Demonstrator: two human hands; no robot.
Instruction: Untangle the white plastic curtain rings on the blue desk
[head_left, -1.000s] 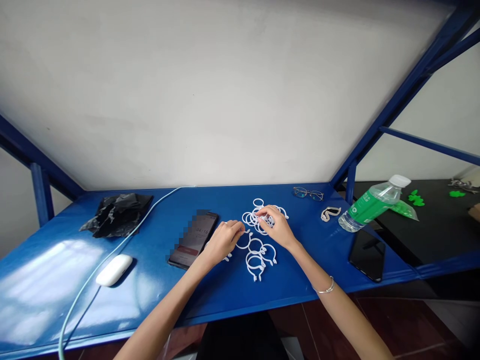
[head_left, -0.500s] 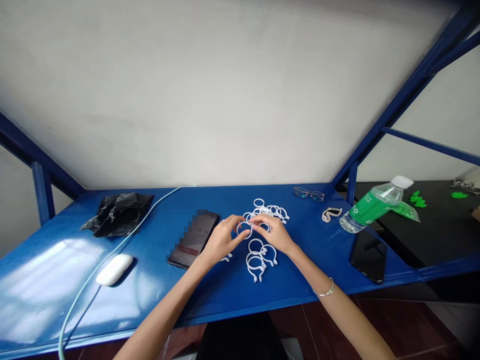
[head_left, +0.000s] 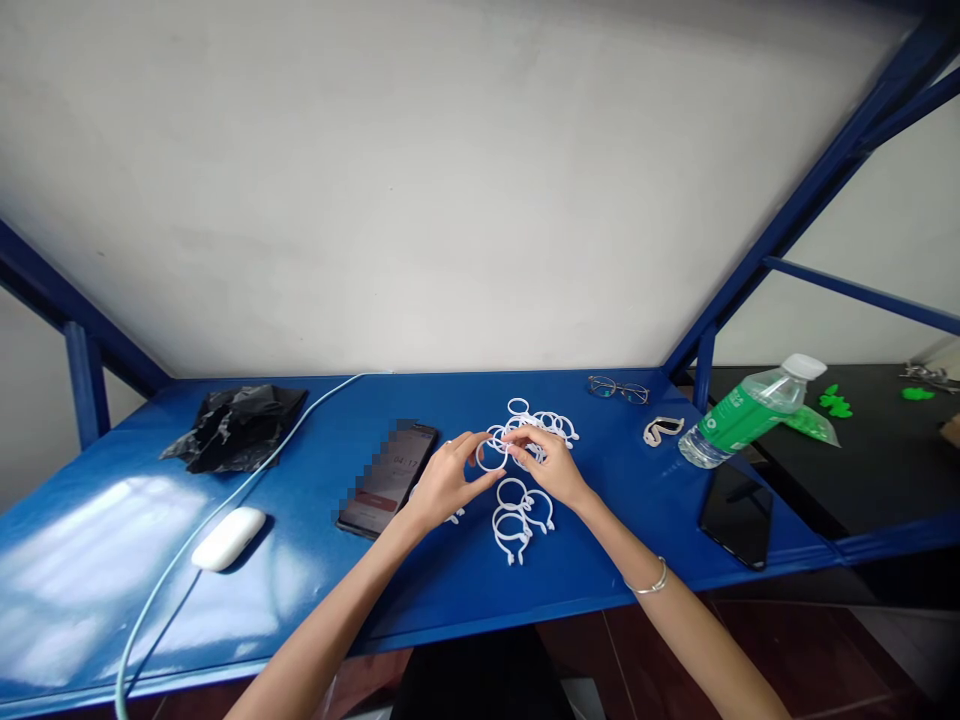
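In the head view, a white plastic ring clip (head_left: 478,464) is raised above the blue table. My right hand (head_left: 546,462) pinches its right side between thumb and fingers. My left hand (head_left: 448,480) is around its left side, with thumb and fingers spread apart; the fingertips are close to the ring, and whether they touch it I cannot tell. Behind both hands lies a pile of similar white rings (head_left: 556,420), partly covered by my right hand. A smaller group of ring clips (head_left: 513,508) lies nearer me. More white pieces (head_left: 455,516) show beside my left wrist.
A phone (head_left: 390,480) with a lit screen lies left of my hands. Further left are a white case (head_left: 229,540), a pale cable (head_left: 247,483) and a black plastic bag (head_left: 236,425). Rightward are glasses (head_left: 619,389), a water bottle (head_left: 750,412) and a dark phone (head_left: 737,515).
My left thumb has moved down off the ring, and that hand's grip has spread. The held ring has shifted slightly rightward. My right hand stays in nearly the same place.
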